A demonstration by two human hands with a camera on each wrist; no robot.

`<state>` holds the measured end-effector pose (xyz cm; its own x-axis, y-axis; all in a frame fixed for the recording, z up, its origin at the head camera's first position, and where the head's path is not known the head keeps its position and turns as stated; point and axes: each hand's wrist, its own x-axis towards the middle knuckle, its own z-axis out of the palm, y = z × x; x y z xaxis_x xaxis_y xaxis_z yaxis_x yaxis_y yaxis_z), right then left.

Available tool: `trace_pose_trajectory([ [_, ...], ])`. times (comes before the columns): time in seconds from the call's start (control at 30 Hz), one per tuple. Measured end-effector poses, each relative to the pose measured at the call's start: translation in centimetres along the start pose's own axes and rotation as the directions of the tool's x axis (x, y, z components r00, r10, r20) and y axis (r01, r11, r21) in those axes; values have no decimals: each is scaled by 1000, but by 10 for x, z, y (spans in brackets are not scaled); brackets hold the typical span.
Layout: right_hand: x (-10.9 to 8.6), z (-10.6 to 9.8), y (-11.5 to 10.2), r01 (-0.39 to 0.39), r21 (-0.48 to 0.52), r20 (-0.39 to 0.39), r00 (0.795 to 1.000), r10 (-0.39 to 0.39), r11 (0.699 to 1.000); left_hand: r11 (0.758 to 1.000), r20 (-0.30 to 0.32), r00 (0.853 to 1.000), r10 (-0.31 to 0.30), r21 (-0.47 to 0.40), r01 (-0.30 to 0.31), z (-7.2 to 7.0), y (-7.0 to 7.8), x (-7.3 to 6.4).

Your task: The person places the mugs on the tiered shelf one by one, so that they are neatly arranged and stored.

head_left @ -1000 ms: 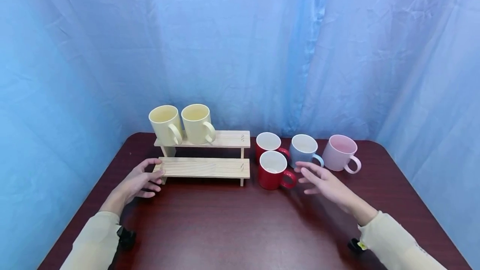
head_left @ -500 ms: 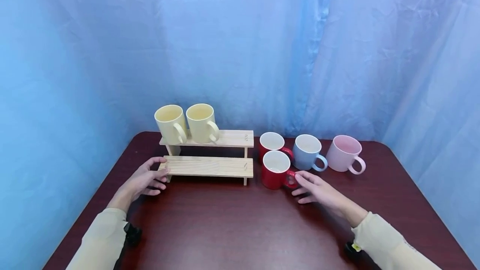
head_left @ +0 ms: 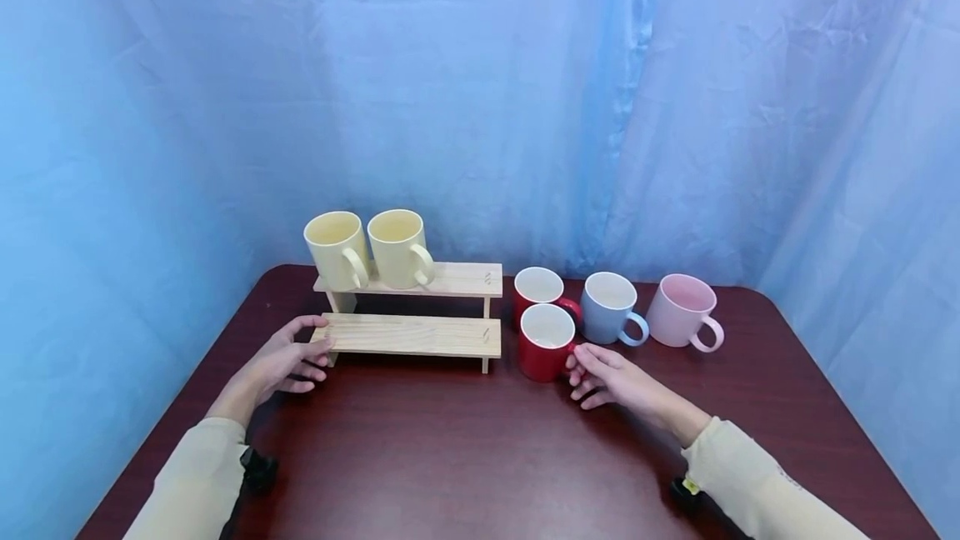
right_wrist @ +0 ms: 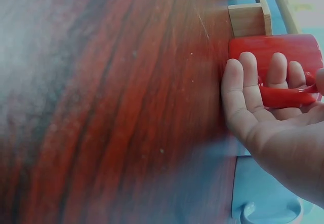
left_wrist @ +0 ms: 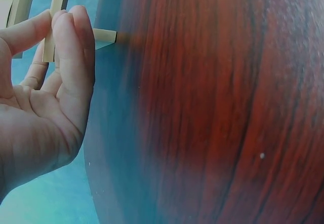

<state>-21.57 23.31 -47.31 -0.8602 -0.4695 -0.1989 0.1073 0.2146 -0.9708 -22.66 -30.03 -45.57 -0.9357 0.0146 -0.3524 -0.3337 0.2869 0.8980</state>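
Observation:
In the head view my right hand (head_left: 618, 382) holds the handle of the front red mug (head_left: 542, 361), which stands upright on the table. The right wrist view shows fingers passing through the handle, with the red mug (right_wrist: 248, 46) beyond them. On the left, my left hand (head_left: 277, 361) pinches the left end of the lower board of a two-step wooden rack (head_left: 412, 336). Its thumb and fingertips lie on opposite faces of the board (left_wrist: 49, 51) in the left wrist view. Two pale yellow mugs, one at the left end (head_left: 330, 263) and one beside it (head_left: 392, 263), stand on the upper step.
Right behind the gripped mug is a second red mug (head_left: 521, 300). A light blue mug (head_left: 598, 319) and a pink mug (head_left: 666, 319) follow to the right, handles facing right. Blue curtains (head_left: 480, 107) surround the dark red wooden table (head_left: 420, 457) at the back and sides.
My right hand has moved left and down from near the blue mug to the front red mug's handle and taken hold of it. The left hand stays at the rack's end.

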Motion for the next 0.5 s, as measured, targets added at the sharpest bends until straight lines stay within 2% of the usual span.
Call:
trace_pose_trajectory([
  [0.2,-2,-1,1,-11,-11,44,999,12,1000,1000,6,1000,-14,10,14,0,-5,-3],
  [0.5,3,-4,-3,15,11,56,998,-15,1000,1000,2,1000,9,1,-9,-1,1,-1],
])
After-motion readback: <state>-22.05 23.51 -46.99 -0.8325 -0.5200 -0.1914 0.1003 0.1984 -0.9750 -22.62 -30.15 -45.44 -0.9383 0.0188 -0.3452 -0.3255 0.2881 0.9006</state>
